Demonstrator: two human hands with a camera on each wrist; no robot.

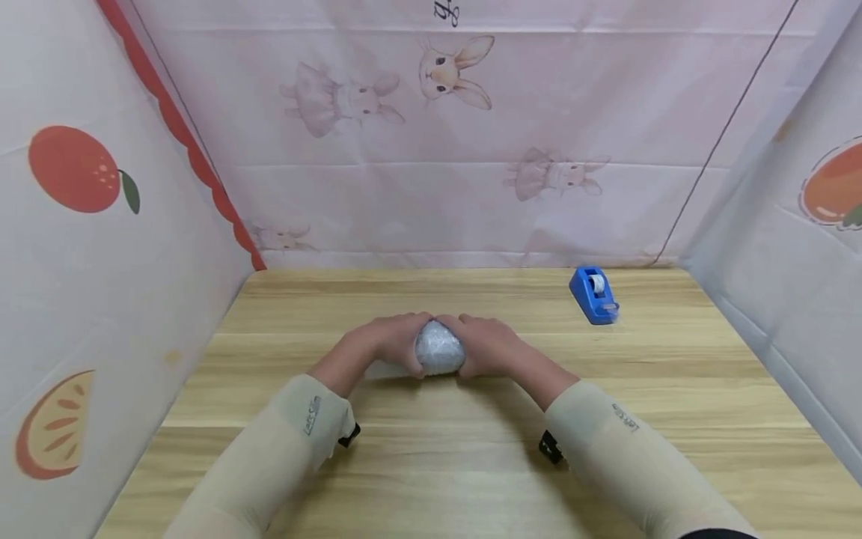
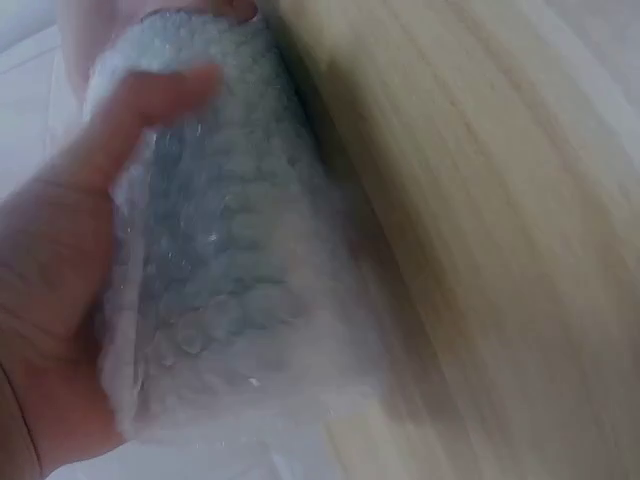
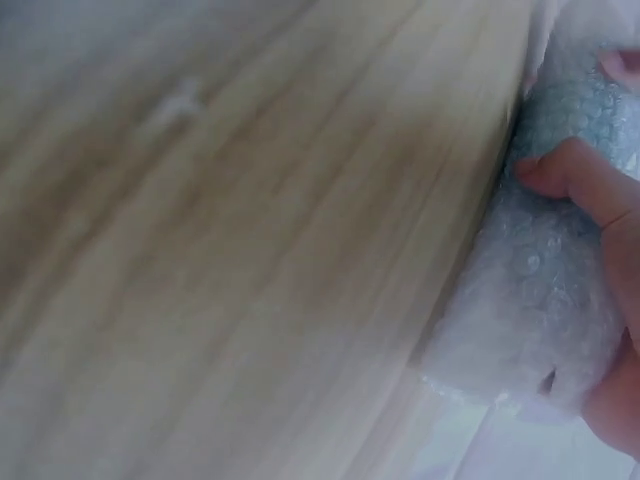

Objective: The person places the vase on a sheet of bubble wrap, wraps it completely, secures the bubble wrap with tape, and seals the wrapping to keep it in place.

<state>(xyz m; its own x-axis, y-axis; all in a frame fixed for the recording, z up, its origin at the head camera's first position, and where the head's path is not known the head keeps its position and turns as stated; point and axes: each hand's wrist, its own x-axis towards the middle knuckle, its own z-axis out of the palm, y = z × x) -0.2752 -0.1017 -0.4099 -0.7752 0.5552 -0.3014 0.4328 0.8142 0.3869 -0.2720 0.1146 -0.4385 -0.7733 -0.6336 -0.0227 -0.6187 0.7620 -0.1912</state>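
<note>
A roll-shaped bundle in clear bubble wrap (image 1: 440,350) lies across the middle of the wooden table, between both hands. My left hand (image 1: 397,340) grips its left side, with the thumb over the wrap on the near face. From the other side my right hand (image 1: 486,344) holds it, fingers curled around the back. In the left wrist view the bubble wrap (image 2: 220,230) looks greenish inside and its loose end spreads out, blurred. The right wrist view has the thumb pressing on the bubble wrap (image 3: 530,260). What lies inside the wrap is hidden.
A blue tape dispenser (image 1: 594,296) with a roll of clear tape stands at the table's back right. Printed cloth walls enclose the wooden table (image 1: 438,464) at the back, left and right.
</note>
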